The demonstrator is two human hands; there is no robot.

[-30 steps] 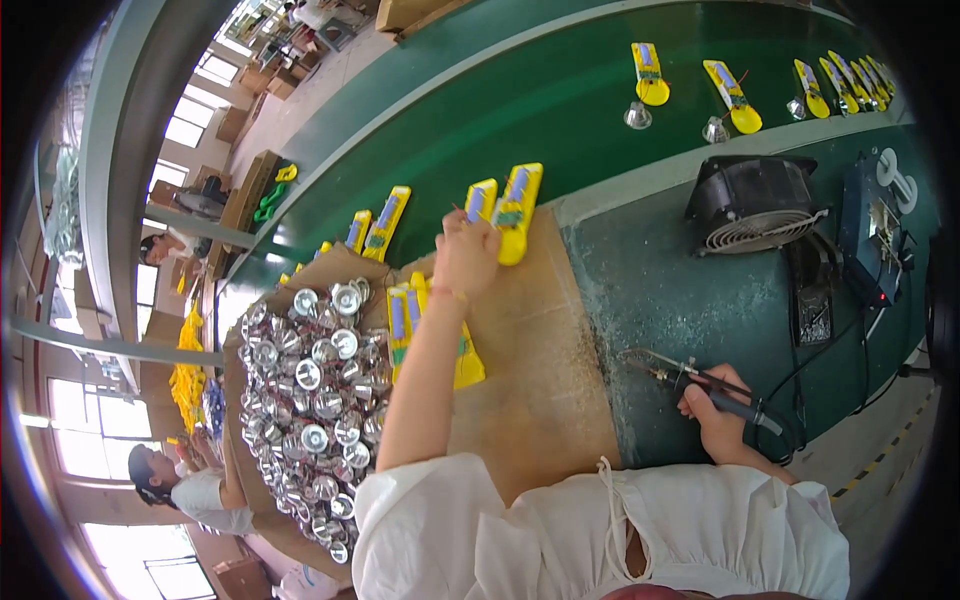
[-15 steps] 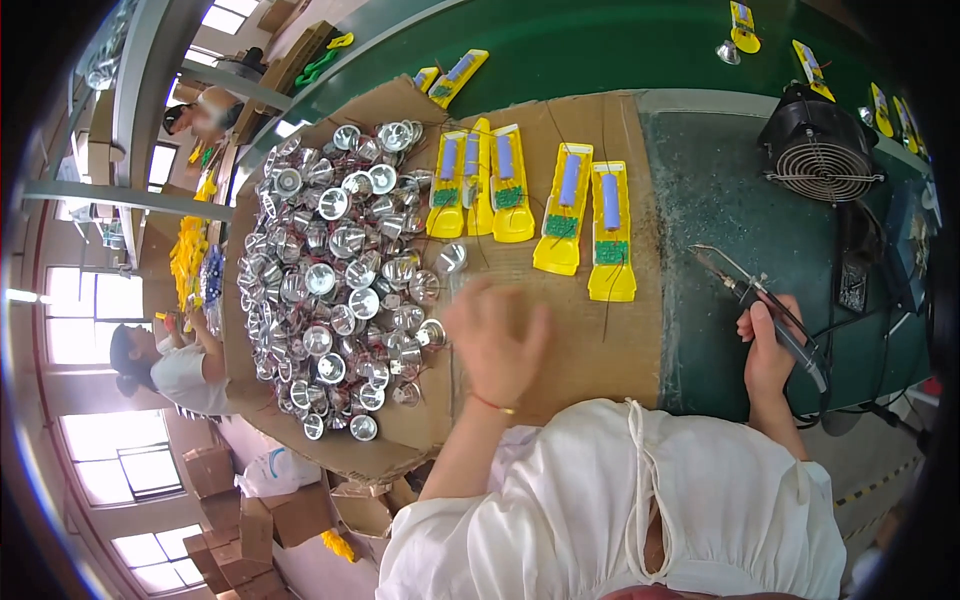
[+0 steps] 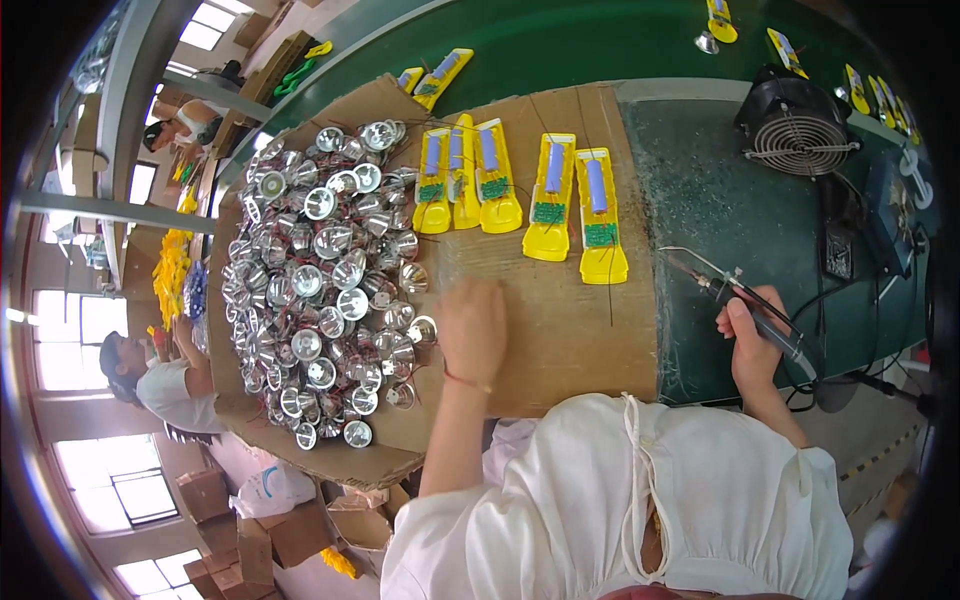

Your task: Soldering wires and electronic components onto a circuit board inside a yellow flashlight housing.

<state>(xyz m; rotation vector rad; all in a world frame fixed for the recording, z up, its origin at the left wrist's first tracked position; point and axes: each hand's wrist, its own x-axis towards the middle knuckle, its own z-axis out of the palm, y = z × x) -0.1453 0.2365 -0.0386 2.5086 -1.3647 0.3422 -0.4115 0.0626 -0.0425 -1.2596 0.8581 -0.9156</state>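
My right hand (image 3: 752, 345) is wrapped round a soldering iron (image 3: 738, 303) with a thin metal feed tube alongside; its tip points up and left over the green mat. Beside the heap of silver reflector cups (image 3: 345, 240) with red wires, my left hand (image 3: 473, 335) is over the cardboard, slightly blurred, its fingers folded in and mostly hidden. What it holds cannot be made out. Beyond it, several yellow flashlight housings (image 3: 547, 240) lie face up, each with a blue-purple battery; green circuit boards (image 3: 600, 235) show in most.
Cardboard sheet (image 3: 560, 350) lies under the heap and housings. A black fan with a round grille (image 3: 800, 145) stands at the far right, near a blue box (image 3: 890, 230). More yellow housings (image 3: 440, 78) lie on the green belt behind. Two co-workers sit at left.
My left hand has drawn its fingers in, and the loose reflector cup that lay by the heap's edge no longer shows there. The whole view has shifted slightly; my right hand keeps the soldering iron.
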